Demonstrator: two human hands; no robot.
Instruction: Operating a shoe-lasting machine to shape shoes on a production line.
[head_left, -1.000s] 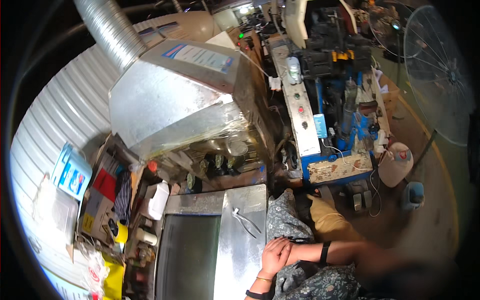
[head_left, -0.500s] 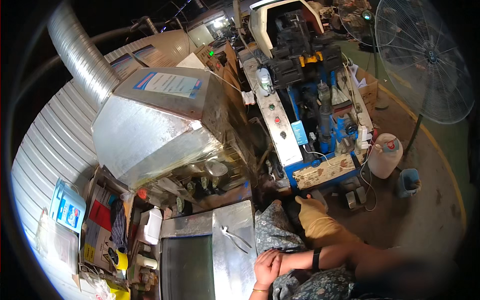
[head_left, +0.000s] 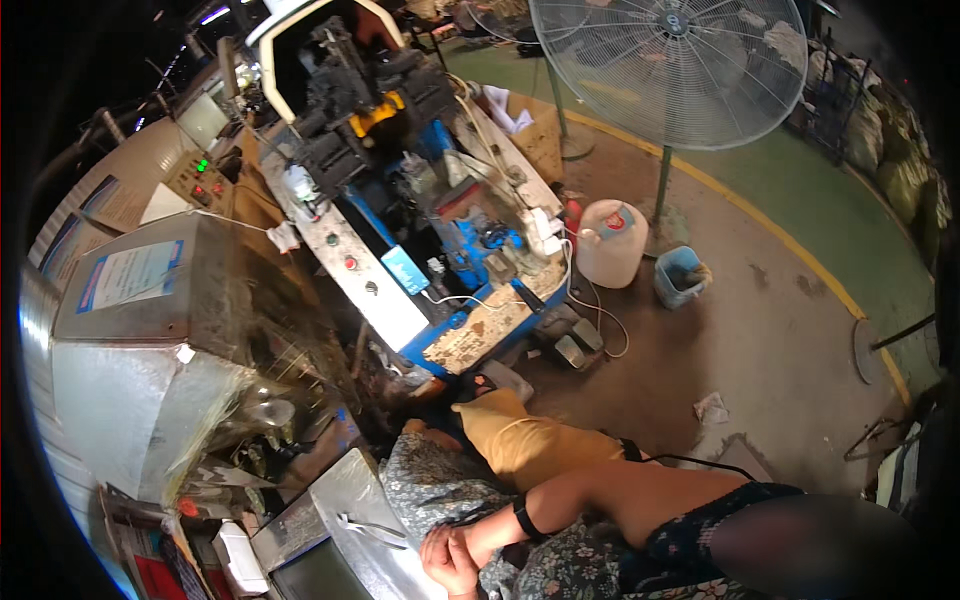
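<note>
As pliers (head_left: 362, 527) lie nr on metal sfc (head_left: 385, 575), both hands (head_left: 450, 560) rest tog., can't tell if grip's clamped.

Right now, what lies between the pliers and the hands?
In the head view, only a short bare strip of metal surface separates the pliers from the hands.

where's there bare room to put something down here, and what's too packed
The metal tabletop has bare patches between the pliers and its far edge, and between the pliers and the dark panel. Floor is open between the light blue bucket and crumpled scrap. Around the white container and inside the blue-framed machine, it's crowded.
</note>
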